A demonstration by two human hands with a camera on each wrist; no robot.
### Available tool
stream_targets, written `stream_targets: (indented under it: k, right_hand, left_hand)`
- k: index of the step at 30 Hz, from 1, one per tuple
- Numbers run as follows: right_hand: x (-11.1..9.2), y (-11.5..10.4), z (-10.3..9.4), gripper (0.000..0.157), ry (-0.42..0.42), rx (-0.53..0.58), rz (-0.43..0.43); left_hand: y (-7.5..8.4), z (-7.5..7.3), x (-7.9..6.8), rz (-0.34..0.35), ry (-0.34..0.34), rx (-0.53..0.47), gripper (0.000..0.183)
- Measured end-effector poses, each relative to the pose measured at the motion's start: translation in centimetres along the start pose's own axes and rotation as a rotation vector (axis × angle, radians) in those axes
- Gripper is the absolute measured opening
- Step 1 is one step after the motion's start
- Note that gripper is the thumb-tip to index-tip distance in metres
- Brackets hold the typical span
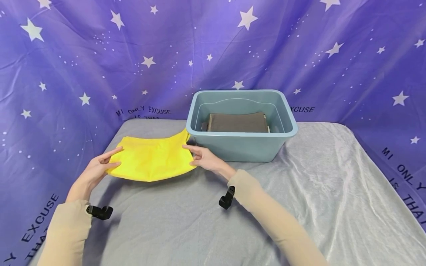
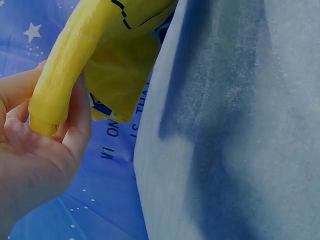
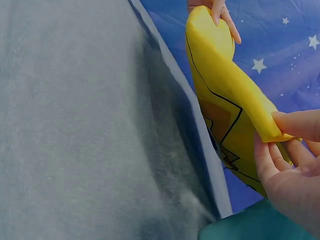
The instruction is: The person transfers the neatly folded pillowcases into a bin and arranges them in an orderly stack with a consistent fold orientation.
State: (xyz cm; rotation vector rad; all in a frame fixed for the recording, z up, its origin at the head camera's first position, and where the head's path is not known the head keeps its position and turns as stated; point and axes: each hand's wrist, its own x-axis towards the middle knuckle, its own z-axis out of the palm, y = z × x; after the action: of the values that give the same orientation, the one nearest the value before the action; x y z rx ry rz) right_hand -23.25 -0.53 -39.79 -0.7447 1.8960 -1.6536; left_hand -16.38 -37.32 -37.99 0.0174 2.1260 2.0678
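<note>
A folded yellow cloth [image 1: 151,157] is stretched between both hands, held up over the left part of the table, its lower edge sagging. My left hand [image 1: 93,170] pinches its left end between thumb and fingers. At the other end, close to the blue-grey bin, my right hand [image 1: 209,160] grips the cloth's right edge. Black zigzag lines show on the underside of the yellow cloth [image 3: 220,107] in the right wrist view. From the left wrist, the rounded fold of the yellow cloth [image 2: 62,75] lies within the left hand's fingers.
A blue-grey plastic bin [image 1: 243,149] stands at the back of the table, right of the cloth. Folded dark brown fabric [image 1: 237,122] lies inside it. Grey plush fabric [image 1: 186,221] covers the table. Behind hangs a purple curtain [image 1: 199,33] with white stars.
</note>
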Motion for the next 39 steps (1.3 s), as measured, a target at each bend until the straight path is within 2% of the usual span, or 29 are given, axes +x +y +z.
stream_targets:
  k: [4,9,17,26,39]
  right_hand:
    - [-0.4,-0.7,-0.2,0.063,-0.029,0.003,-0.017]
    - [-0.8,-1.3,-0.3,0.062,-0.068,-0.016,-0.077]
    - [-1.2,-2.3,-0.2,0.061,-0.122,-0.021,-0.148]
    - [-1.8,-3.9,-0.3,0.061,-0.139,-0.049,-0.192]
    - [-3.0,-6.1,-1.0,0.059,-0.150,-0.074,-0.250]
  left_hand:
    - [0.3,0.1,-0.6,0.041,-0.036,-0.063,0.048]
    - [0.6,0.1,-1.5,0.075,-0.057,-0.081,0.050]
    - [1.6,0.1,-3.5,0.115,-0.062,-0.025,0.049]
    - [2.6,0.4,-4.8,0.195,-0.113,-0.128,0.054]
    - [4.1,1.2,-5.9,0.302,-0.073,-0.162,0.056]
